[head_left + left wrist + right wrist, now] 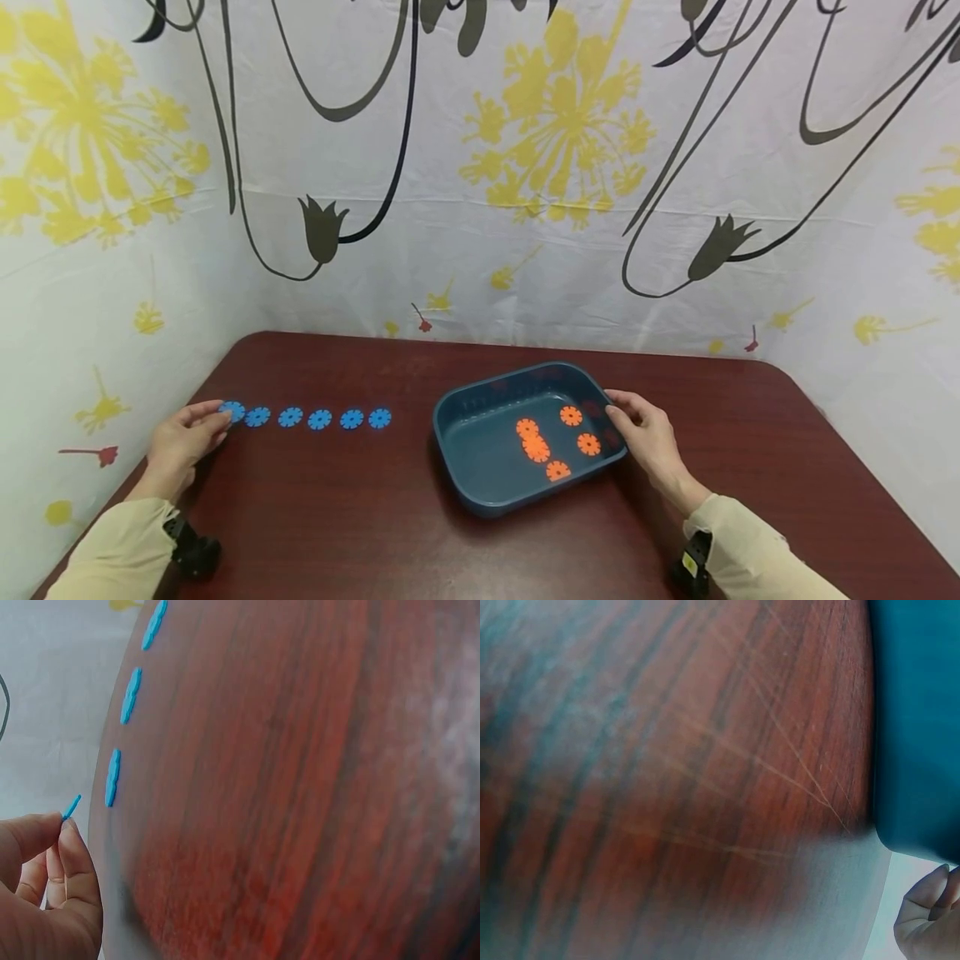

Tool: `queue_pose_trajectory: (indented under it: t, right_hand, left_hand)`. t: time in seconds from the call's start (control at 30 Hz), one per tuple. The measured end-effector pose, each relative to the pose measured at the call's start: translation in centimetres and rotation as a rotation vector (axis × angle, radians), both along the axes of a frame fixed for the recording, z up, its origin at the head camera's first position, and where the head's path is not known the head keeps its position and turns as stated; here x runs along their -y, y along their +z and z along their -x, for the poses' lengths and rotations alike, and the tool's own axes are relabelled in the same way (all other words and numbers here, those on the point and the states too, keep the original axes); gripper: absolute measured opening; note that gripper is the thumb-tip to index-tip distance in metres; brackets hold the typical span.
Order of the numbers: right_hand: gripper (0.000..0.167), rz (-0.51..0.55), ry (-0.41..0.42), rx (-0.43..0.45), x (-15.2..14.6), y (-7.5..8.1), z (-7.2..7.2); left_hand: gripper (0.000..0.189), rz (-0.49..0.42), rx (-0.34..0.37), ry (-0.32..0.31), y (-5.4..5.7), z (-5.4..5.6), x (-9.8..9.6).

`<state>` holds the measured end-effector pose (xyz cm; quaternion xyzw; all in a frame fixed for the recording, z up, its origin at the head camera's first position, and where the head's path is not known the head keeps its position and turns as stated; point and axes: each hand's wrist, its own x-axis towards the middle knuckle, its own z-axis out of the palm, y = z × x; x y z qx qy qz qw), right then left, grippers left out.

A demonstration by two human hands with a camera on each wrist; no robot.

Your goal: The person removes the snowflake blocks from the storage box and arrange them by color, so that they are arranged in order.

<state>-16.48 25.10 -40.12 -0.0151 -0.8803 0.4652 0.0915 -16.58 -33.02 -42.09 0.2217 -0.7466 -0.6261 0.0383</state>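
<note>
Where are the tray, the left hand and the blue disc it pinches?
Tray (pixel 483 454), head view: bare floor.
Left hand (pixel 178 443), head view: middle of hand.
Pinched blue disc (pixel 235 411), head view: flat face.

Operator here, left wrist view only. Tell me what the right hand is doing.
Observer: The right hand grips a dark blue tray at its right side.
Operator: Report what's inside it.
Observer: Orange notched discs, some of them overlapping.
Operator: I see just three blue discs on the table, one cut off by the frame. Count the whole row.
Observer: Five lie there in a row, not counting the pinched disc in the left hand.
</note>
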Motion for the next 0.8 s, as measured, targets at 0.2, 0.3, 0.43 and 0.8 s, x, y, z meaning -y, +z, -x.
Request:
queue_pose_trajectory:
  t: [0.2, 0.3, 0.43, 0.8]
  right_hand:
    - [0.035, -0.003, 0.003, -0.002, 0.01, 0.05, -0.04]
    - [0.035, -0.003, 0.004, -0.004, -0.01, 0.05, -0.05]
    - [0.034, -0.001, 0.007, -0.008, 0.01, 0.02, -0.05]
    - [0.036, -0.001, 0.014, -0.007, 0.03, 0.11, -0.07]
  left_hand:
    - [0.038, 0.114, 0.015, 0.009, -0.26, 0.35, 0.21]
    - [0.042, 0.166, -0.001, 0.005, -0.36, 0.45, 0.22]
    - [0.042, 0.245, -0.018, -0.002, -0.54, 0.46, 0.28]
    - [0.038, 0.461, -0.03, 0.0, -0.47, 0.6, 0.53]
